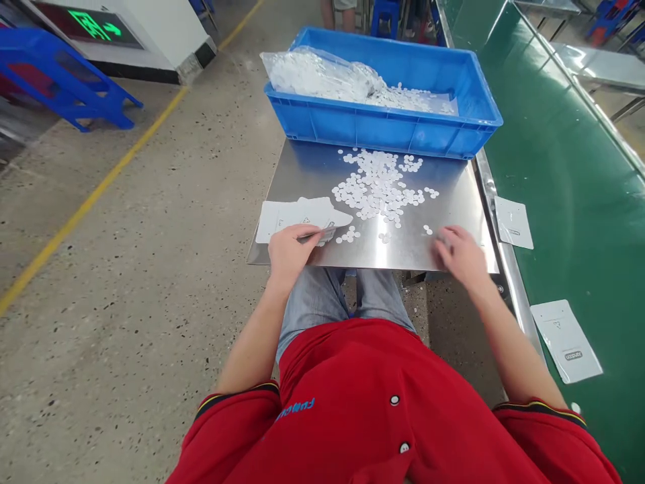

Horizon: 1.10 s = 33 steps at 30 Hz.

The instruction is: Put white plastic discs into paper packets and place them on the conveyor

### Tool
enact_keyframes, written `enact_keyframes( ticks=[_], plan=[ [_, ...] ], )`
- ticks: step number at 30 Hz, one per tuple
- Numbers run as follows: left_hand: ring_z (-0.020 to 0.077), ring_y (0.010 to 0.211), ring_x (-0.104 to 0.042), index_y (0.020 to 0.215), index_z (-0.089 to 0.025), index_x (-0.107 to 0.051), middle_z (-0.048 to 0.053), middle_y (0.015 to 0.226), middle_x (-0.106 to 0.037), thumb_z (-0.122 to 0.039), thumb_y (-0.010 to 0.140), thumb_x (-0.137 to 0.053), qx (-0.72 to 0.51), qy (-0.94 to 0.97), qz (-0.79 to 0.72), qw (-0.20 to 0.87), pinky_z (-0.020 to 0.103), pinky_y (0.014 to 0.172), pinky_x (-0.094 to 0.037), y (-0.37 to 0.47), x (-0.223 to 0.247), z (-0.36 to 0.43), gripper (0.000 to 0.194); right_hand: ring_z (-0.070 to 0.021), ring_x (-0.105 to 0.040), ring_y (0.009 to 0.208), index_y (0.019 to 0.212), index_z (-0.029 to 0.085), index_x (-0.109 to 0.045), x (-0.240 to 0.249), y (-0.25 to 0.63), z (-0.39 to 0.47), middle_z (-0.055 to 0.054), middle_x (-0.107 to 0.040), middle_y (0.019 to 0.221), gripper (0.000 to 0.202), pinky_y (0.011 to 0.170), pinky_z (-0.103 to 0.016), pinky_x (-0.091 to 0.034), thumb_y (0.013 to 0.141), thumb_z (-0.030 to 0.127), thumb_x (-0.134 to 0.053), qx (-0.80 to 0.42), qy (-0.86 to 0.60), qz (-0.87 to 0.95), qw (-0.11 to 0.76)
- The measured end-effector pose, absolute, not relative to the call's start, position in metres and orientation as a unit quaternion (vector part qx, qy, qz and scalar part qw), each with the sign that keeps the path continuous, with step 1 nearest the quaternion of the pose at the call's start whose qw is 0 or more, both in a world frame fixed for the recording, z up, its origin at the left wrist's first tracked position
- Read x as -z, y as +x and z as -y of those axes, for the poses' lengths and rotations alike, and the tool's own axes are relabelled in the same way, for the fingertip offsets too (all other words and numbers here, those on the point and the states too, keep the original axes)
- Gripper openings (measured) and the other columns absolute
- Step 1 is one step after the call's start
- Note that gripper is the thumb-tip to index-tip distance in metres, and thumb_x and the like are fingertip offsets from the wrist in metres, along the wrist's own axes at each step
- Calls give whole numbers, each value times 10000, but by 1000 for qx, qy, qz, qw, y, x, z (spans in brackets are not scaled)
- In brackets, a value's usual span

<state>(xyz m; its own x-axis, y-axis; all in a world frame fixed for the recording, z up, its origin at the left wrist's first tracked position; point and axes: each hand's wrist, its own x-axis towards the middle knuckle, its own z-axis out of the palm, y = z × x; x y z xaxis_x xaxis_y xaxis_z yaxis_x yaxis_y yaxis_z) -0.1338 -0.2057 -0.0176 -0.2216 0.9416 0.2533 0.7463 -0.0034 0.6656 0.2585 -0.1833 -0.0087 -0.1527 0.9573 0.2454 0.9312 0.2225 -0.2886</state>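
Note:
My left hand (292, 252) is closed in a pinch on a white pouch (330, 232), seen nearly edge-on, at the table's near left. Beneath and beyond it lies a fanned stack of white pouches (275, 218) with small dark print. My right hand (461, 257) is over the table's near right corner, its fingers curled together and slightly blurred. Whatever it may hold is hidden. Just left of those fingers are a couple of small white discs (428, 230). A loose spread of white discs (375, 181) covers the middle of the metal table (307, 168).
A blue crate (383, 128) at the table's far end holds a clear plastic bag (322, 74) of white discs and loose ones. Along the right runs a green conveyor belt (569, 175), carrying a white pouch (567, 341); another pouch (514, 223) overlaps its metal edge.

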Motion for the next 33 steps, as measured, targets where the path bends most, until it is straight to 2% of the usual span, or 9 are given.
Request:
enact_keyframes(
  ticks=[3, 6, 9, 14, 17, 21, 29, 31, 33],
  plan=[
    [261, 981, -763, 893, -226, -814, 46, 1004, -819, -361, 842, -656, -385, 595, -685, 168, 382, 963, -583, -137, 18, 206, 214, -359, -563, 1301, 1348, 210, -670, 28, 229, 195, -166, -607, 1435, 440, 1041, -526, -492, 998, 425, -512, -8, -569, 803, 178],
    [261, 1053, -753, 947, -221, -816, 51, 1096, -810, -356, 853, -615, -370, 621, -664, 192, 361, 966, -590, -142, 15, 208, 259, -367, -547, 1334, 1389, 214, -641, 41, 227, 221, -174, -610, 1434, 464, 1062, -541, -481, 1020, 457, -497, 13, -564, 803, 192],
    [262, 1069, -751, 935, -218, -815, 36, 1094, -811, -344, 865, -595, -381, 612, -670, 178, 353, 979, -593, -144, 11, 209, 263, -325, -631, 1240, 1328, 235, -691, 50, 237, 245, -153, -689, 1334, 392, 1039, -497, -511, 1010, 414, -550, 15, -554, 803, 219],
    [245, 986, -769, 924, -239, -830, 12, 990, -822, -354, 846, -698, -473, 560, -662, 156, 366, 977, -611, -127, -3, 220, 192, -229, -746, 942, 994, 300, -804, 45, 241, 253, -54, -803, 1051, 240, 856, -400, -576, 1011, 331, -566, -16, -547, 788, 282],
    [232, 937, -776, 904, -254, -835, 15, 955, -823, -369, 835, -751, -495, 578, -615, 208, 371, 950, -628, -103, -12, 229, 159, -218, -746, 845, 873, 303, -804, 20, 222, 247, -41, -802, 936, 251, 800, -395, -592, 990, 396, -602, -45, -551, 742, 380],
    [231, 938, -779, 926, -264, -835, 22, 973, -824, -345, 842, -763, -485, 620, -549, 280, 387, 959, -625, -72, -14, 233, 137, -217, -744, 807, 857, 311, -806, -19, 187, 238, -33, -796, 888, 184, 718, -368, -603, 947, 405, -675, -74, -523, 691, 494],
    [236, 969, -772, 952, -247, -824, 46, 1009, -821, -390, 895, -721, -437, 649, -520, 342, 383, 979, -608, -48, -13, 235, 185, -188, -760, 850, 1129, 297, -793, -25, 172, 234, -32, -797, 1067, 295, 796, -315, -608, 1011, 363, -530, -189, -485, 767, 374],
    [236, 1008, -762, 1002, -242, -813, 55, 1056, -814, -431, 917, -697, -432, 667, -505, 336, 387, 1004, -593, -46, -14, 232, 238, -196, -753, 899, 1082, 288, -797, -25, 179, 231, -37, -789, 1099, 253, 846, -327, -607, 985, 370, -578, -184, -455, 794, 358],
    [253, 1164, -711, 1186, -245, -762, 69, 1242, -765, -496, 907, -704, -415, 705, -489, 303, 418, 1094, -537, -53, -16, 227, 379, -212, -741, 952, 986, 281, -797, -29, 198, 218, -33, -789, 1054, 203, 890, -358, -598, 963, 337, -603, -124, -447, 805, 369]
  ],
)
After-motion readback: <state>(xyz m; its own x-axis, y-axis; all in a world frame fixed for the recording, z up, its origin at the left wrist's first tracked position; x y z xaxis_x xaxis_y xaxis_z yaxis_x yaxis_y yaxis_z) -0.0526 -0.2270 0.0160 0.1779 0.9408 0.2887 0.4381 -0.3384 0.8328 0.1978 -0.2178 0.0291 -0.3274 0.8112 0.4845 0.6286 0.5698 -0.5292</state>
